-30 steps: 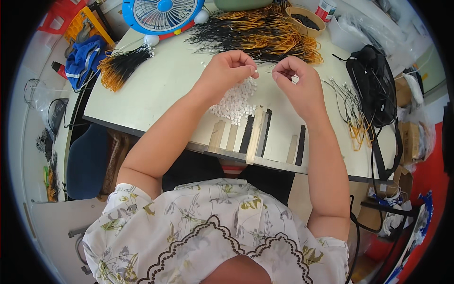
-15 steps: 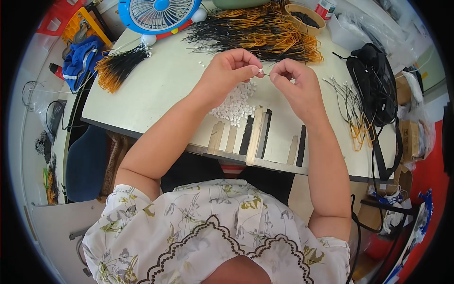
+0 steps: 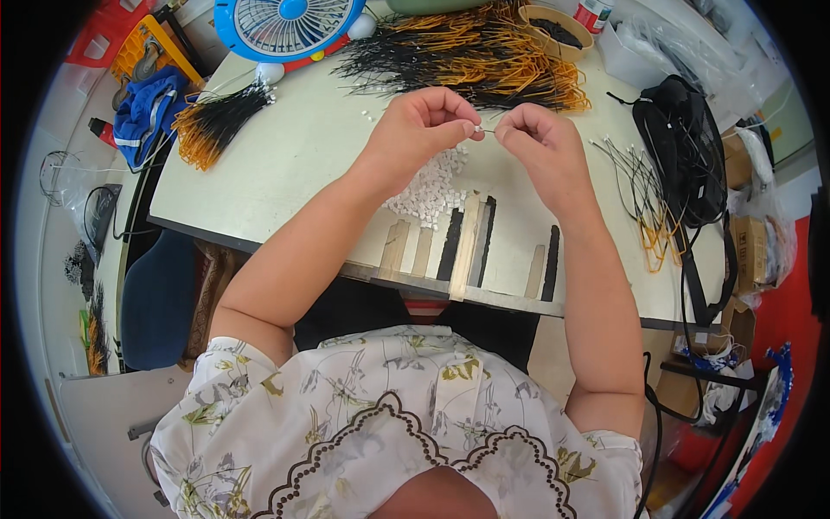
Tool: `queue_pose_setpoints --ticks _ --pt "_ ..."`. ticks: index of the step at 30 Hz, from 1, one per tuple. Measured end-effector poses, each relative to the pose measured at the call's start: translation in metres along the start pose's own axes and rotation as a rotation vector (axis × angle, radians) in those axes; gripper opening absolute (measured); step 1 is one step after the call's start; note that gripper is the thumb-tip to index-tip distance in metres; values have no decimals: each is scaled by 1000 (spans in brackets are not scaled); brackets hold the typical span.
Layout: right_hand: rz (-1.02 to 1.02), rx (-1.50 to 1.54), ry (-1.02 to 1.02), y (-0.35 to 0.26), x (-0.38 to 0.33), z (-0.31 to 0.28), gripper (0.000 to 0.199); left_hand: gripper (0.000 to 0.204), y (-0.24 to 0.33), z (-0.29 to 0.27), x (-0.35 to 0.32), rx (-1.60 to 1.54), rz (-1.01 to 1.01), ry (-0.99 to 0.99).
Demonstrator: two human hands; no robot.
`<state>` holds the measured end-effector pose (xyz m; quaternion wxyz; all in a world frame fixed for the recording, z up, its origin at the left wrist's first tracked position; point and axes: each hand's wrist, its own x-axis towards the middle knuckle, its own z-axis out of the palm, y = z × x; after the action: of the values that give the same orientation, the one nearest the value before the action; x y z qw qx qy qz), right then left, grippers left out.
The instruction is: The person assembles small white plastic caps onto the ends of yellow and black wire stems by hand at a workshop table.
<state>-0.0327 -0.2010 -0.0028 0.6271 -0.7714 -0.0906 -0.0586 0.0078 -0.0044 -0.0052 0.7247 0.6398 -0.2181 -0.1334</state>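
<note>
We hold 1 small white piece (image 3: 477,129) just past the far right side of the pile of white pieces (image 3: 428,192); 1 thin dark wire (image 3: 489,131) runs from it toward the right. Left of the pile, the tabletop (image 3: 285,160) gives us a broad bare stretch; right of the pile there is a narrower one. The table's near edge runs on our side of the pile.

Our left hand (image 3: 430,123), over the pile's far side, pinches the white piece between thumb and forefinger. Our right hand (image 3: 546,149), right of the pile, has thumb and forefinger closed on the wire. We cannot tell whether the wire's tip sits inside the piece.

On the pile's near side and to its right, we count 3 black strips (image 3: 450,246) and 4 tan strips (image 3: 393,246). Beyond the pile are 1 large wire heap (image 3: 467,56), 1 blue fan (image 3: 294,22) and 1 tan bowl (image 3: 564,52). Left of it lies 1 black-and-orange bundle (image 3: 220,123); well right, 1 loose wire bunch (image 3: 644,195) and 1 black bag (image 3: 683,156).
</note>
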Motion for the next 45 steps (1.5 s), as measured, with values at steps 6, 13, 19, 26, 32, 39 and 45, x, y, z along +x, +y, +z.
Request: queue_pose_setpoints --ticks 6,13,19,26,32,39,45 --pt "23 -76 -12 -2 1 0 7 8 -2 3 1 43 37 40" --pt "8 -94 29 0 0 4 7 6 -3 11 -1 174 84 109" --pt "-12 -123 12 1 0 4 6 5 -6 13 -2 100 102 128" --pt "-52 -85 27 -1 0 6 7 6 -3 13 -2 198 144 178" --pt "-74 -100 12 -1 0 5 8 5 -4 17 -3 191 163 173" --pt "-388 -627 254 15 4 6 9 6 -3 14 -3 449 192 211" --pt "-316 -1006 180 7 1 14 12 13 0 23 -7 480 176 160"
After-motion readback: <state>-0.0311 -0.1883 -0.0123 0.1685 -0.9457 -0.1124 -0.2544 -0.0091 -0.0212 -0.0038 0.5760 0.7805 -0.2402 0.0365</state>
